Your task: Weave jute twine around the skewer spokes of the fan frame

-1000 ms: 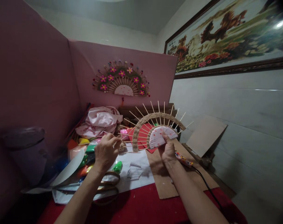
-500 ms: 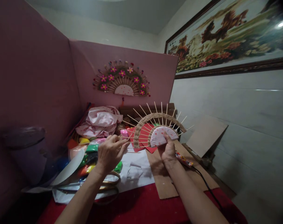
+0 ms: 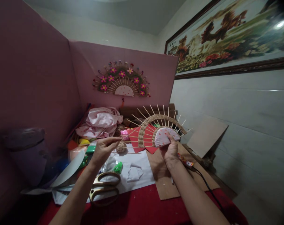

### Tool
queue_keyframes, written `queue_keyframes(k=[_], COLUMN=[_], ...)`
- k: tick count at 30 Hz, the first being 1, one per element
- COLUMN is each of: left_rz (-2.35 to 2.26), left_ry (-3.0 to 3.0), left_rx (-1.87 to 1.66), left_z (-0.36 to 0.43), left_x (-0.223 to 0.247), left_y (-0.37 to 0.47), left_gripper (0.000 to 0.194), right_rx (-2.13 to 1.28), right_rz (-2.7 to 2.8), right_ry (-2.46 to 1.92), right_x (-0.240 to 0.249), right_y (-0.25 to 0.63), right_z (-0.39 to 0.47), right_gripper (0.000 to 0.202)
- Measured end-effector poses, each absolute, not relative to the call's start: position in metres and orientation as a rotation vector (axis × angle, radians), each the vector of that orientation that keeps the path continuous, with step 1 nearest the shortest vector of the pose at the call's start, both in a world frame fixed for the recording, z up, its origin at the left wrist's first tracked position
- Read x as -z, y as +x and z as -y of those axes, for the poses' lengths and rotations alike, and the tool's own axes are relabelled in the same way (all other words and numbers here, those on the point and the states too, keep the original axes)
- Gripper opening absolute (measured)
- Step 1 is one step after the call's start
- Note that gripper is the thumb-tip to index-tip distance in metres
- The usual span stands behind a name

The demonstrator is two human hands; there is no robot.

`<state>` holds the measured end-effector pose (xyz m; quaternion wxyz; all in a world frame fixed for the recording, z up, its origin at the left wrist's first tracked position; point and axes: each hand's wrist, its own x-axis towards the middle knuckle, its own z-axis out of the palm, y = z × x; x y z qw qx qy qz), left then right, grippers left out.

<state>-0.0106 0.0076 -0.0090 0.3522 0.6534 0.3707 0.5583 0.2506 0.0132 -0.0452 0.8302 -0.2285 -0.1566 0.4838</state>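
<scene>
Half-woven fan: held up above the table, centre-right, well clear of the surface. Skewer ribs radiate from a white dotted half-disc at its base; a tan woven band arcs across the ribs, bare tips sticking out past it.

Right hand grips the fan at the half-disc, thumb on the near face, other fingers wrapped behind. Closed on it.

Left hand sits left of the fan, thumb and forefinger pinched together on a thin cord that runs right to the fan's left edge. Other fingers loosely curled.

Below the cord, on white paper: a twine ball. Near it, a green piece. Scissors with gold handles lie near, under the left forearm, on the paper's near edge.

Under the right wrist: brown cardboard on a red cloth. Glue gun with patterned body lies just right of the wrist, black cable trailing near-right.

Far left: pink bundle of fabric on a heap of coloured packets. On the pink back panel hangs a finished fan with pink flowers. Framed picture on the right wall.
</scene>
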Motion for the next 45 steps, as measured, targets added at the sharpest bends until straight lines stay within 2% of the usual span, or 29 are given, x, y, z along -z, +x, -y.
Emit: queue_keyframes(k=[5,17,25,30,39,45], left_rz=[-0.906,-0.914,-0.922,-0.973,-1.359,-1.124], left_ry=[1.451,1.542,1.528,1.417,2.297,2.706], left_rx=[-1.337,-1.017,-1.064,-1.222,-1.554,-1.550], left_z=[-0.011,0.000,-0.011,-0.016,-0.007,0.000], left_x=[0.007,0.020,0.018,0.020,0.026,0.035], left_y=[-0.014,0.016,-0.001,-0.005,0.002,0.017], left_gripper=[0.024,0.034,0.034,0.031,0.019,0.016], right_rx=[-1.079,-1.101,-1.063,-1.034,-0.979,-0.980], right_rz=[0.327,0.349,0.286,0.300,0.312,0.314], right_ry=[-0.488,-0.400,-0.430,-0.413,-0.421,-0.407], right_x=[0.045,0.053,0.044,0.042,0.042,0.046], right_y=[0.251,0.247,0.249,0.249,0.249,0.250], right_z=[-0.010,-0.017,-0.012,-0.012,-0.013,-0.015], right_gripper=[0.025,0.026,0.025,0.027,0.031,0.032])
